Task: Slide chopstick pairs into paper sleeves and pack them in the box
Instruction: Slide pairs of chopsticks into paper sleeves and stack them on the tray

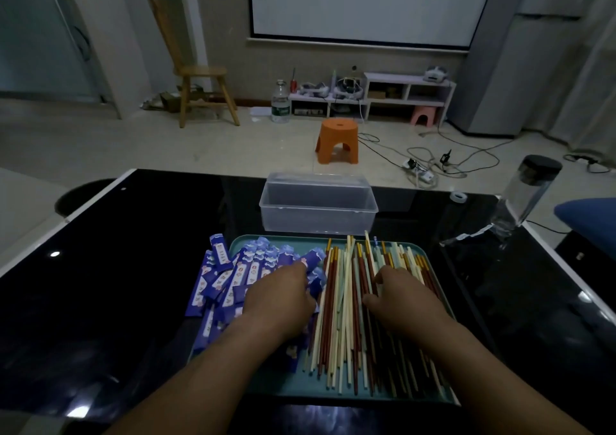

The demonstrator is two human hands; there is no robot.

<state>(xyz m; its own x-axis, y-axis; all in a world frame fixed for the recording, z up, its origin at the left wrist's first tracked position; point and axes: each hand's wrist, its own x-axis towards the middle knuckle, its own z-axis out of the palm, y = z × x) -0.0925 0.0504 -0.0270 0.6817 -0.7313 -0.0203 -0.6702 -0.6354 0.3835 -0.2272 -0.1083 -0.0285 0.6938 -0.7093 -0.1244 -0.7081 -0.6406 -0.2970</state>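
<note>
A teal tray (300,392) lies on the black table in front of me. Its left half holds a pile of purple paper sleeves (226,278), and its right half holds several loose chopsticks (340,328) in red, cream and pale green. My left hand (280,298) lies on the right edge of the sleeve pile, its fingers curled down around a sleeve. My right hand (405,299) rests on the chopsticks, fingertips touching them and thumb spread apart. Just beyond the tray stands a clear plastic box (318,209), open with nothing in it.
A clear bottle with a black cap (530,187) stands at the table's far right edge, next to a small roll of tape (458,196). On the floor beyond the table are an orange stool (337,141) and cables. The table's white edges run along the left and right.
</note>
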